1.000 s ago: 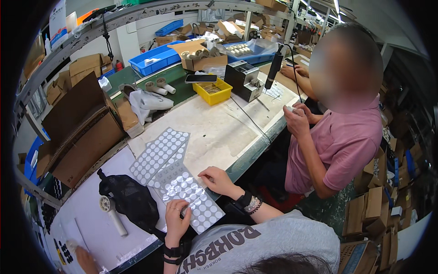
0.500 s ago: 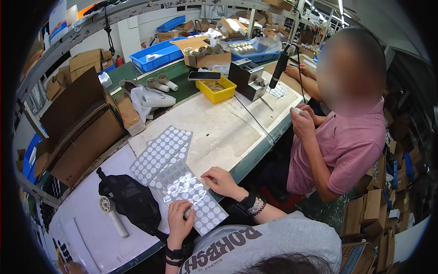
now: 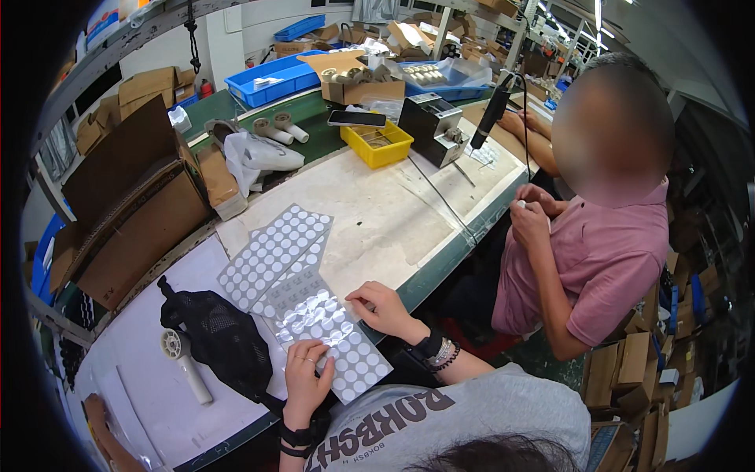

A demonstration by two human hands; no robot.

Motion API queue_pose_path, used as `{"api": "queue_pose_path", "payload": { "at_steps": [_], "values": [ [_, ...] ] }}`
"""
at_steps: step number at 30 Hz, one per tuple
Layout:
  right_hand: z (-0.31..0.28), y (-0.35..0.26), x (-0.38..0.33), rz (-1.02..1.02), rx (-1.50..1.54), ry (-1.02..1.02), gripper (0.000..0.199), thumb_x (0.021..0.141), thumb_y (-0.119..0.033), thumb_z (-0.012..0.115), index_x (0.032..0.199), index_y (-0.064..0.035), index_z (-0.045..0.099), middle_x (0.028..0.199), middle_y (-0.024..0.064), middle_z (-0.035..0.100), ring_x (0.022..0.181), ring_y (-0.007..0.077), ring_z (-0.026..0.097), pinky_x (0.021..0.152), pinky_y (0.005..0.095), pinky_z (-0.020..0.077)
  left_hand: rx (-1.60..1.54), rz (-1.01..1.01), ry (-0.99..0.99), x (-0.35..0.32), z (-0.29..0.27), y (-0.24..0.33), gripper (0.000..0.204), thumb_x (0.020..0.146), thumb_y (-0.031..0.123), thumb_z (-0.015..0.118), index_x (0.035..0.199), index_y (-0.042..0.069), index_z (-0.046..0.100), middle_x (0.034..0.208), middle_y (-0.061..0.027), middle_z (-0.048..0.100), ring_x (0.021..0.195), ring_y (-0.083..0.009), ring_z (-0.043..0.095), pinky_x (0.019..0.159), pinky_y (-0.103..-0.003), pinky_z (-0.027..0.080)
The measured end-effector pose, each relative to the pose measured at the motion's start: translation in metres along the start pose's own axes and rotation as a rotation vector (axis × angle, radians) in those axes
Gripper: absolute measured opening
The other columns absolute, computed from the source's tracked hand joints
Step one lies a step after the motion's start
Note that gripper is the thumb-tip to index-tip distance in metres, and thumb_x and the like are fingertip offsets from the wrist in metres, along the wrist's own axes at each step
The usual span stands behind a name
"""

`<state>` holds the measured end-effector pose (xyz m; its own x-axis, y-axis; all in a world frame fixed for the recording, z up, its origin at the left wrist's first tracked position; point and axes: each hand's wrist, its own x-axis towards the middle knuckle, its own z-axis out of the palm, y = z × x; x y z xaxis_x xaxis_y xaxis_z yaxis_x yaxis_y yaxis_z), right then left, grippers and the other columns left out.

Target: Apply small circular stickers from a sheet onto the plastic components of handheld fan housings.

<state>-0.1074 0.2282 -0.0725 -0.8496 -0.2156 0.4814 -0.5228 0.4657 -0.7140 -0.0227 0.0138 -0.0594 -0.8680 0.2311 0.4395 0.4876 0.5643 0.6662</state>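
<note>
A sheet of round white stickers [image 3: 346, 354] lies on the bench edge right in front of me. My left hand [image 3: 305, 379], with a ring and a black watch, presses flat on its lower left part. My right hand [image 3: 385, 308], with bracelets at the wrist, has its fingertips pinched at the sheet's upper right edge. A second sticker sheet [image 3: 271, 253] lies just beyond, partly under the first. What the right fingertips hold is too small to tell.
A black mesh bag [image 3: 220, 342] and a white hand fan [image 3: 185, 363] lie to the left. Cardboard boxes [image 3: 134, 208] stand at far left. Behind are a yellow bin [image 3: 379, 145], a grey machine [image 3: 431, 126] and a blue tray [image 3: 275, 79]. A person in a pink shirt [image 3: 605, 259] sits at right.
Both my hands stay on the sticker sheet, almost where they were. The person at right keeps both hands raised together near the bench edge.
</note>
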Motion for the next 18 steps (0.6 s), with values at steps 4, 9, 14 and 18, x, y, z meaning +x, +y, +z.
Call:
{"api": "queue_pose_path", "payload": {
  "at_steps": [4, 9, 14, 18],
  "values": [
    [-0.0004, 0.0004, -0.0020, 0.003, -0.012, -0.006, 0.010, 0.081, -0.003, 0.063, 0.090, -0.0041, 0.066, 0.080, 0.0097, 0.061, 0.072, 0.0229, 0.061, 0.060, 0.0292, 0.0508, -0.001, -0.004, -0.018, -0.0013, 0.0009, -0.0014, 0.018, 0.074, 0.003, 0.066, 0.092, 0.001, 0.062, 0.099, -0.0121, 0.060, 0.095, -0.0311, 0.054, 0.082, -0.038, 0.045],
    [-0.0017, 0.0015, 0.0024, -0.040, -0.039, -0.003, 0.010, 0.081, -0.003, 0.063, 0.090, -0.0045, 0.066, 0.080, 0.0092, 0.061, 0.072, 0.0232, 0.061, 0.060, 0.0296, 0.0507, 0.007, -0.013, -0.028, 0.0003, 0.0025, -0.0032, 0.019, 0.074, 0.003, 0.065, 0.092, 0.001, 0.062, 0.100, -0.0118, 0.059, 0.096, -0.0309, 0.054, 0.081, -0.037, 0.045],
    [-0.0021, 0.0015, 0.0005, 0.000, -0.015, 0.008, 0.009, 0.078, -0.004, 0.063, 0.087, -0.0047, 0.065, 0.080, 0.0094, 0.061, 0.074, 0.0263, 0.060, 0.063, 0.0343, 0.0494, 0.028, 0.008, -0.026, 0.0015, 0.0022, -0.0017, 0.020, 0.074, 0.002, 0.065, 0.093, 0.001, 0.062, 0.100, -0.0122, 0.059, 0.095, -0.0306, 0.054, 0.081, -0.036, 0.045],
    [-0.0003, 0.0017, -0.0012, 0.007, 0.002, 0.017, 0.009, 0.078, -0.005, 0.064, 0.087, -0.0048, 0.065, 0.079, 0.0095, 0.060, 0.073, 0.0263, 0.060, 0.062, 0.0341, 0.0493, 0.026, -0.005, -0.038, 0.0010, 0.0020, -0.0005, 0.020, 0.075, 0.003, 0.064, 0.094, 0.001, 0.061, 0.100, -0.0125, 0.059, 0.095, -0.0307, 0.054, 0.081, -0.037, 0.044]
  ]
}}
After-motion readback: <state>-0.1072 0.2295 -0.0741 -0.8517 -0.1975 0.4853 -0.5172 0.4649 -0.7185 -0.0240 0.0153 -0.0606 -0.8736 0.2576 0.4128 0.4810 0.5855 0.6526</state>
